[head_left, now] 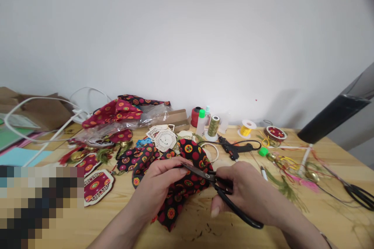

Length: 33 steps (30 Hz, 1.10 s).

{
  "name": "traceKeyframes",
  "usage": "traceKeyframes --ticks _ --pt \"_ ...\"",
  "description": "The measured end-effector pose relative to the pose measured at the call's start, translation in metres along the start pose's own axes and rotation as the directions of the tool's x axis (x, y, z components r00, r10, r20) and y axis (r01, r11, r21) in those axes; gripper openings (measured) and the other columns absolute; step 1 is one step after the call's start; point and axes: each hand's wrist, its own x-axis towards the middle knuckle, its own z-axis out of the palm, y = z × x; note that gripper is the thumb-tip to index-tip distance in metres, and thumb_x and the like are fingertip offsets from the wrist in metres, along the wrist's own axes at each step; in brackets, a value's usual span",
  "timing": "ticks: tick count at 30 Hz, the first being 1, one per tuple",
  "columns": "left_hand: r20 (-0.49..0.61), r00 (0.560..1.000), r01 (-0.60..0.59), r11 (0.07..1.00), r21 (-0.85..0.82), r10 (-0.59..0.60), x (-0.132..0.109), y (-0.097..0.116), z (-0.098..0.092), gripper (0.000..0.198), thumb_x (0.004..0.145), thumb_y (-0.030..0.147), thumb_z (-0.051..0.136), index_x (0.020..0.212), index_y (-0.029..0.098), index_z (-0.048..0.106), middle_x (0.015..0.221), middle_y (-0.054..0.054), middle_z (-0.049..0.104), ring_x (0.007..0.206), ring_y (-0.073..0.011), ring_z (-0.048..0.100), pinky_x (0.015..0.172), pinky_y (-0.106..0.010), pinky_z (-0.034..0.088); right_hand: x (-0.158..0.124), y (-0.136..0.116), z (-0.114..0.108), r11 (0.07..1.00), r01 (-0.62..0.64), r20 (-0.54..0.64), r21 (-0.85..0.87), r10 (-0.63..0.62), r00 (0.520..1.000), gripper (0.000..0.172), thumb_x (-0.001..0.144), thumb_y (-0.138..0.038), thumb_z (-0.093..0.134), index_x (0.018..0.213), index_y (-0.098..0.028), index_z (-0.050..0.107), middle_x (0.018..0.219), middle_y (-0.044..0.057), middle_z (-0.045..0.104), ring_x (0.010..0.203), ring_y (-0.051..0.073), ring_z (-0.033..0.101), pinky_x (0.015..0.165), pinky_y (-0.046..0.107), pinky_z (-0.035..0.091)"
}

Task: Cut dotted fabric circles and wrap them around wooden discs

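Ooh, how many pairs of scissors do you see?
2. One black-handled pair is in the right grip, by the black flowered fabric; the other pair lies at the table's far right. More might hide under the clutter.

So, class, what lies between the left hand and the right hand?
In the head view, the scissors, held by the right hand, reach across to the left hand; patterned cloth shows behind the blades.

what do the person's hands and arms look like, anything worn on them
The left hand and right hand are bare, with no gloves or rings visible. No sleeves show within the frame. A thin dark band crosses the right arm near the bottom edge.
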Motion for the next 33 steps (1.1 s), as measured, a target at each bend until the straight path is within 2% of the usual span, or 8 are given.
traceKeyframes --ticks 5,10,13,18,23,27,30,33 --pt "-0.001 1.000 0.006 1.000 0.008 -0.006 0.000 0.002 0.000 0.015 0.070 0.025 0.067 0.077 0.019 0.078 0.086 -0.004 0.071 0.090 -0.0214 0.057 0.085 -0.029 0.039 0.000 0.001 0.000 0.999 0.019 -0.013 0.050 -0.018 1.000 0.034 0.066 -0.041 0.075 0.050 -0.017 0.056 0.047 -0.004 0.045 0.048 0.009 0.029 0.042 0.023 0.018" --pt "-0.014 1.000 -0.006 1.000 0.022 0.006 0.001 0.004 0.001 0.015 0.066 0.023 0.067 0.074 0.018 0.078 0.086 -0.005 0.071 0.090 -0.0229 0.058 0.085 -0.029 0.039 0.001 0.005 0.001 0.998 0.026 -0.013 0.065 -0.025 1.000 0.047 0.066 -0.052 0.073 0.048 -0.017 0.047 0.049 -0.006 0.032 0.049 0.008 0.026 0.041 0.022 0.016" --pt "-0.013 1.000 -0.008 1.000 0.029 0.009 0.002 0.004 0.001 0.016 0.066 0.023 0.066 0.075 0.018 0.078 0.086 -0.005 0.071 0.091 -0.0234 0.058 0.085 -0.030 0.039 0.002 0.006 0.001 0.997 0.028 -0.002 0.065 -0.028 1.000 0.050 0.067 -0.055 0.072 0.048 -0.017 0.044 0.051 -0.006 0.029 0.049 0.008 0.024 0.041 0.023 0.015" --pt "0.003 1.000 -0.016 0.999 0.041 0.016 0.003 0.004 0.000 0.015 0.066 0.023 0.066 0.073 0.018 0.078 0.085 -0.005 0.072 0.088 -0.0229 0.058 0.084 -0.030 0.039 0.002 0.007 0.002 0.997 0.009 0.013 0.076 -0.010 1.000 0.050 0.066 -0.056 0.072 0.048 -0.017 0.045 0.050 -0.006 0.029 0.050 0.008 0.024 0.041 0.022 0.016" --pt "-0.026 1.000 -0.013 0.999 0.035 0.014 0.005 0.004 0.000 0.014 0.065 0.022 0.068 0.073 0.018 0.079 0.084 -0.006 0.072 0.086 -0.0224 0.058 0.081 -0.030 0.040 0.002 0.011 0.006 0.992 -0.001 0.020 0.123 -0.001 1.000 0.045 0.066 -0.053 0.073 0.049 -0.017 0.053 0.049 -0.006 0.033 0.051 0.009 0.025 0.042 0.022 0.017" --pt "-0.012 0.999 -0.043 0.998 0.041 0.043 0.005 0.004 0.002 0.012 0.067 0.022 0.068 0.072 0.018 0.079 0.082 -0.007 0.074 0.082 -0.0223 0.061 0.080 -0.030 0.043 0.004 0.017 0.010 0.978 -0.010 -0.001 0.209 0.011 1.000 0.041 0.072 -0.052 0.069 0.055 -0.016 0.057 0.052 -0.004 0.039 0.053 0.010 0.031 0.044 0.022 0.020" --pt "-0.003 0.999 0.035 0.998 -0.049 -0.036 0.005 0.003 0.005 0.015 0.070 0.027 0.071 0.077 0.017 0.078 0.084 -0.008 0.075 0.080 -0.0225 0.065 0.078 -0.030 0.047 0.006 0.023 0.014 0.937 0.031 -0.069 0.348 -0.007 0.998 0.041 0.076 -0.053 0.065 0.061 -0.016 0.056 0.056 -0.005 0.040 0.055 0.010 0.033 0.047 0.021 0.023" --pt "0.020 0.992 0.122 0.966 -0.228 -0.121 0.007 0.002 0.009 0.022 0.072 0.032 0.073 0.086 0.017 0.077 0.084 -0.009 0.076 0.076 -0.0230 0.068 0.076 -0.033 0.051 0.010 0.026 0.020 0.906 0.030 -0.117 0.423 0.022 0.993 0.041 0.071 -0.052 0.071 0.063 -0.016 0.052 0.056 -0.006 0.040 0.055 0.009 0.031 0.047 0.021 0.024"
